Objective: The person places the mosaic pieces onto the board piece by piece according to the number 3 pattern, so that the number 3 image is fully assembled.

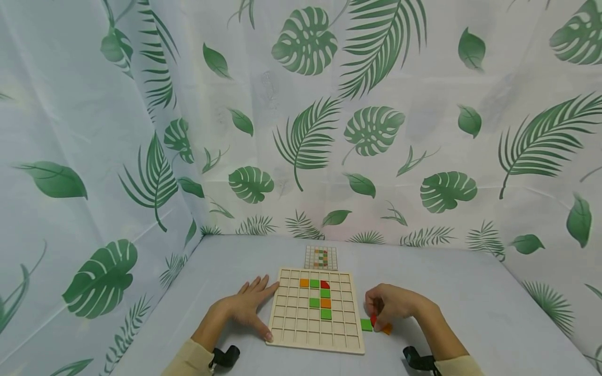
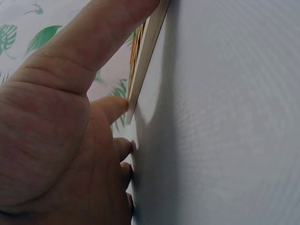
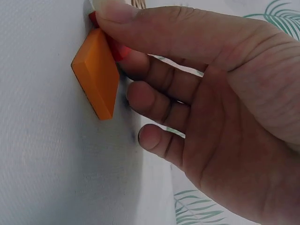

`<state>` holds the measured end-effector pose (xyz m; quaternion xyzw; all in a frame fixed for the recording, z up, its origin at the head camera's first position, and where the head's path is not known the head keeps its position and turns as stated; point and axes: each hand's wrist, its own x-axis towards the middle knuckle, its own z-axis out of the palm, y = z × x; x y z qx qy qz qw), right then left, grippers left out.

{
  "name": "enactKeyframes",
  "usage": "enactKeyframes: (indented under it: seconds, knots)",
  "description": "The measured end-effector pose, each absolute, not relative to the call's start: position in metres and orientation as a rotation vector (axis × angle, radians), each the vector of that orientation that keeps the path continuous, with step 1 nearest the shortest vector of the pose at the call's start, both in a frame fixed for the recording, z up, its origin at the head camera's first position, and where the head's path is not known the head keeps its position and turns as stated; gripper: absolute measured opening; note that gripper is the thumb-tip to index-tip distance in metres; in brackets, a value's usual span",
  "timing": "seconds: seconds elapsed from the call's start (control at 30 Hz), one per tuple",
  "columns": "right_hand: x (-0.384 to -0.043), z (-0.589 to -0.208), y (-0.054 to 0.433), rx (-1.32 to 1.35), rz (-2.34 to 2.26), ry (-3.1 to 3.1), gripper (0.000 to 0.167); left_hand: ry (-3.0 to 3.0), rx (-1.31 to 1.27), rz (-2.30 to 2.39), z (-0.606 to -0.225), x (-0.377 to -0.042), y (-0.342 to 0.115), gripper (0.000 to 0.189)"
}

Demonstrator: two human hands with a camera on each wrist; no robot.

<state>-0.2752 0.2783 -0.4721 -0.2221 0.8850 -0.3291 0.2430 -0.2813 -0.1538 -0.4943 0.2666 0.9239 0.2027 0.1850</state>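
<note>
A wooden grid board [image 1: 291,331] lies on the table, with orange, green and red pieces set in some cells. My left hand [image 1: 246,305] is spread at its left side, thumb and index finger touching the edge. In the left wrist view the thumb [image 2: 89,42] reaches over the board's side [image 2: 146,61]. Right of the board, my right hand [image 1: 395,303] pinches a red piece [image 3: 119,50] between thumb and index finger, the other fingers curled. Close under the hand is an orange tile [image 3: 96,70]. A green tile [image 1: 366,325] lies between that hand and the board.
Behind the board lies a small card [image 1: 309,256] printed with a grid of coloured cells. The table has a pale cloth [image 1: 447,282]. Leaf-patterned sheets [image 1: 310,203] hang at the back and left. Each wrist wears a black device [image 1: 228,356].
</note>
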Motion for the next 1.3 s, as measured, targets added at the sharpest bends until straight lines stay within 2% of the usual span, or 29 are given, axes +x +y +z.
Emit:
enactKeyframes:
  seconds: [0.23, 0.53, 0.8, 1.07, 1.3]
  knots:
    - [-0.277, -0.471, 0.282, -0.661, -0.959, 2.406, 0.027, 2.604, 0.760, 0.581, -0.495, -0.281, -0.154, 0.133]
    - [-0.283, -0.469, 0.285, -0.716, -1.060, 2.438, 0.012, 2.602, 0.756, 0.576, -0.495, -0.281, -0.154, 0.132]
    - [-0.285, -0.471, 0.284, -0.691, -1.140, 2.493, 0.028, 2.599, 0.755, 0.573, -0.495, -0.281, -0.154, 0.132]
    - [-0.285, -0.468, 0.280, -0.681, -1.171, 2.529, 0.011, 2.615, 0.752, 0.548, -0.497, -0.283, -0.154, 0.133]
    - [-0.284, -0.467, 0.278, -0.668, -1.148, 2.631, 0.009, 2.613, 0.759, 0.543, -0.498, -0.284, -0.155, 0.134]
